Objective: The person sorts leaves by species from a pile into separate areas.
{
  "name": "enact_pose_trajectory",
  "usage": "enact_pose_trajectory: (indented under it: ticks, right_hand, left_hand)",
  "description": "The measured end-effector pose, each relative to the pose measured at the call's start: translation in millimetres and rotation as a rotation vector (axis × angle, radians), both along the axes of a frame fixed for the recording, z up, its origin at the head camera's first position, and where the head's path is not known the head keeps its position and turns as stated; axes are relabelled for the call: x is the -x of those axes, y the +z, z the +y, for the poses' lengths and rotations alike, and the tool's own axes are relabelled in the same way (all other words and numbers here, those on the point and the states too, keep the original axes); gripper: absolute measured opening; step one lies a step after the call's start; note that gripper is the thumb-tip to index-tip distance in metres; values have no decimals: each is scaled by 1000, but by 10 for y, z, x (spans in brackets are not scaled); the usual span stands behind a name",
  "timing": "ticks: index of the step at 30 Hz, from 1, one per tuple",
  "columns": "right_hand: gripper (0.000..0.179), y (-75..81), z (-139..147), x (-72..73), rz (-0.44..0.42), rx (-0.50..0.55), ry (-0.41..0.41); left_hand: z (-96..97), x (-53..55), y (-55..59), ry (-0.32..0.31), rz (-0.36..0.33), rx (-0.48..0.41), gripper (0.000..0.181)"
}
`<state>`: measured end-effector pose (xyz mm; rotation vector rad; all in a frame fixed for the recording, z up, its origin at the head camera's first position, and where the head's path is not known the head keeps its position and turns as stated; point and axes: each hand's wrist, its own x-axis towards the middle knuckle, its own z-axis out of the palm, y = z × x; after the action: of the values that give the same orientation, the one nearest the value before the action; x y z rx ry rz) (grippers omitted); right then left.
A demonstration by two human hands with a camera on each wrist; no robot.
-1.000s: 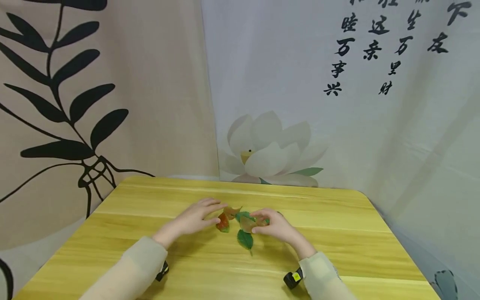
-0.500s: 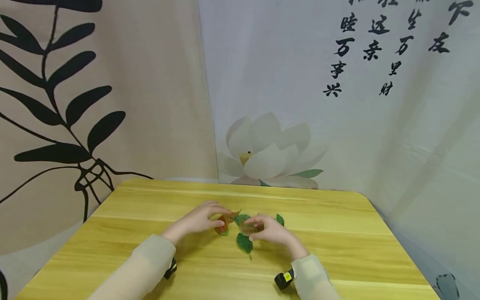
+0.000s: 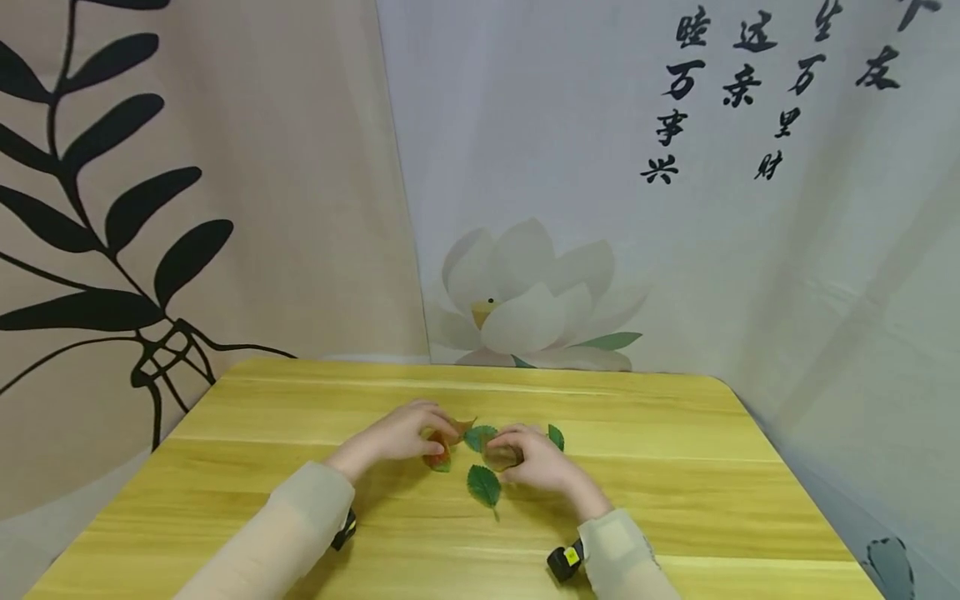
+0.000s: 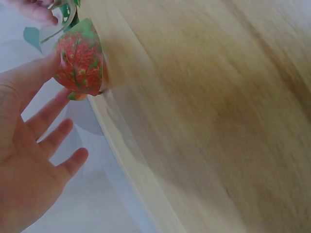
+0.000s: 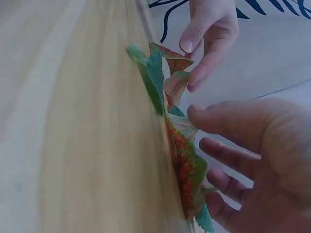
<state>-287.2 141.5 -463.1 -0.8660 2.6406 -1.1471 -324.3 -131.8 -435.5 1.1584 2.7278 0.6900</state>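
Observation:
My left hand [image 3: 408, 431] is at a red leaf with a green tip [image 4: 80, 60]. Thumb and index finger reach to this leaf's edge, and the other fingers are spread. In the right wrist view a gap shows between that thumb and finger. My right hand [image 3: 540, 458] is over a brownish leaf [image 3: 501, 457], its thumb and fingers apart around it. In the right wrist view the right fingertips are at the edge of a curled red-and-green leaf [image 5: 187, 174]; whether they press it cannot be told. Green leaves [image 3: 483, 485] lie between and beside the hands.
The leaves lie on a yellow wooden table [image 3: 637, 500]. Behind its far edge hangs a pale cloth [image 3: 315, 208] with printed plants and characters. Each wrist wears a small black camera [image 3: 565, 561]. An orange-brown leaf [image 3: 465, 425] lies by the left fingertips.
Both hands have come lower and nearer to the leaves, with their fingers bending more. The left hand has moved over the red leaf, now partly covered. The head view has shifted slightly.

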Motion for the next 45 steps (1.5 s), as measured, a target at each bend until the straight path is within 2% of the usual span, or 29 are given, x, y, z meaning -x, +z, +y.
enact_pose_trajectory:
  ticks: [2, 9, 13, 20, 25, 29, 33, 38, 41, 45]
  right_hand:
    - [44, 11, 15, -4, 22, -24, -14]
    - [44, -1, 57, 17, 101, -82, 25]
    - [43, -21, 80, 39, 94, -60, 26]
    - [36, -49, 99, 62, 53, -33, -20]
    - [30, -48, 103, 52, 29, 10, -30]
    - [26, -48, 108, 40, 8, 23, -48]
    - [20, -63, 107, 50, -3, 24, -77]
    - [15, -58, 96, 72, -11, 67, -97]
    - [16, -30, 97, 64, -20, 120, -104]
    - [20, 17, 109, 48, -95, 228, -126]
  left_hand:
    - [2, 1, 13, 6, -10, 2, 25]
    - [2, -7, 41, 9, -22, 12, 24]
    - [10, -17, 55, 18, -32, 17, 23]
    - [24, -26, 65, 41, -23, 39, 16]
    - [37, -20, 75, 29, -17, 30, 5]
    - [52, -15, 93, 26, -28, 15, 6]
    - [56, -27, 118, 35, -82, -24, 6]
    - [45, -70, 158, 79, -209, -124, 5]
    - [39, -80, 165, 105, -277, -178, 6]
    - [37, -74, 157, 104, -343, -233, 8]
